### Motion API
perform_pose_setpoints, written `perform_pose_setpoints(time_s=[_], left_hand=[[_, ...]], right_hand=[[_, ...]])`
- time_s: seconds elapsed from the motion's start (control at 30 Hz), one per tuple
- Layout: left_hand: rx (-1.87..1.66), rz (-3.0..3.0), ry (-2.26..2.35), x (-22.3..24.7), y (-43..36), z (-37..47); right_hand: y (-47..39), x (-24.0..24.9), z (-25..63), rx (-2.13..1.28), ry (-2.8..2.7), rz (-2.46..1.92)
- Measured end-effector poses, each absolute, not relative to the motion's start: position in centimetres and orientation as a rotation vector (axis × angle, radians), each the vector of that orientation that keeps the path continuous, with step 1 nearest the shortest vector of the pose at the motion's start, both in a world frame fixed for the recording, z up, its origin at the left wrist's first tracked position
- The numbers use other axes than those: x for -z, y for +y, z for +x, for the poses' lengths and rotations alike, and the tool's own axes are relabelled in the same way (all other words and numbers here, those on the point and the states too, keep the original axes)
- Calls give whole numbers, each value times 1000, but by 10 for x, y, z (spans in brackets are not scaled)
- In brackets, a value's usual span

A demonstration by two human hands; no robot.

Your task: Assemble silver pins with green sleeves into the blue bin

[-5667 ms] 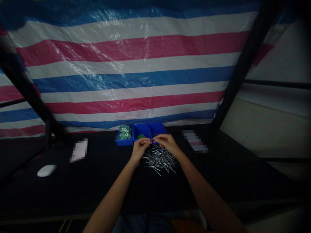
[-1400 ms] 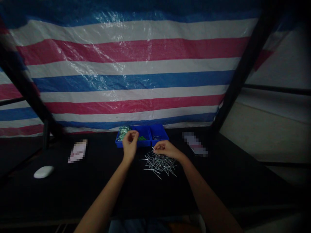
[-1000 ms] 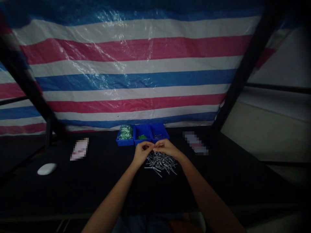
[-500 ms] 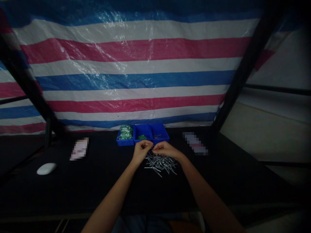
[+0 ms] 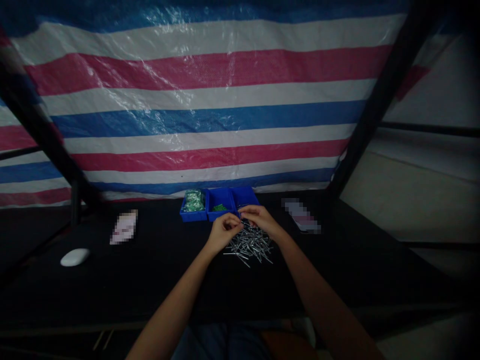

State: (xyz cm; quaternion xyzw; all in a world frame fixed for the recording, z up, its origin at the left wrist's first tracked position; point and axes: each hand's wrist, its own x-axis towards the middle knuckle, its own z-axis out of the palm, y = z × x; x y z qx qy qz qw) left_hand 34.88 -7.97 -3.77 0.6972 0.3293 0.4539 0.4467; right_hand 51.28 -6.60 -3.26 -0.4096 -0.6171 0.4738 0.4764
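Observation:
My left hand (image 5: 225, 232) is closed in a pinch at the left edge of a pile of thin metal rods (image 5: 252, 244). Close beside it, my right hand (image 5: 259, 218) pinches too, over the back of the pile. Whatever the fingertips hold is too small to make out. Behind the hands stand three joined blue bins: the left bin (image 5: 193, 216) has green-and-clear wrapped packets (image 5: 194, 200), the middle bin (image 5: 218, 194) holds small green pieces (image 5: 219, 207), and the right bin (image 5: 244, 193) has a few thin pieces, partly hidden by my right hand.
A white mouse (image 5: 75, 257) and a blurred pale item (image 5: 124, 227) lie on the black table (image 5: 150, 285) at the left. Another blurred flat item (image 5: 302, 216) is at the right. A striped sheet (image 5: 210, 120) hangs behind, between dark posts.
Both hands have shifted slightly right, and my right hand has moved up over the front of the right bin. The whole view has tilted a little.

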Motion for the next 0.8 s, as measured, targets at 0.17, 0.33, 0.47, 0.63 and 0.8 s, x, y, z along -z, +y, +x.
perform_pose_setpoints(time_s=[0.17, 0.33, 0.47, 0.63, 0.8], left_hand=[[-1127, 1729, 849, 39, -78, 348], [-1123, 1787, 871, 41, -77, 346], [-1125, 1813, 877, 42, -75, 345], [-1128, 1832, 872, 42, -74, 345], [-1134, 1813, 851, 42, -73, 344]], right_hand=[[-73, 23, 514, -1157, -1453, -956], [-74, 23, 512, -1176, -1472, -950], [-73, 23, 513, -1190, -1474, -934], [-74, 22, 513, -1210, -1443, -912], [-75, 21, 513, -1213, -1454, -882]])
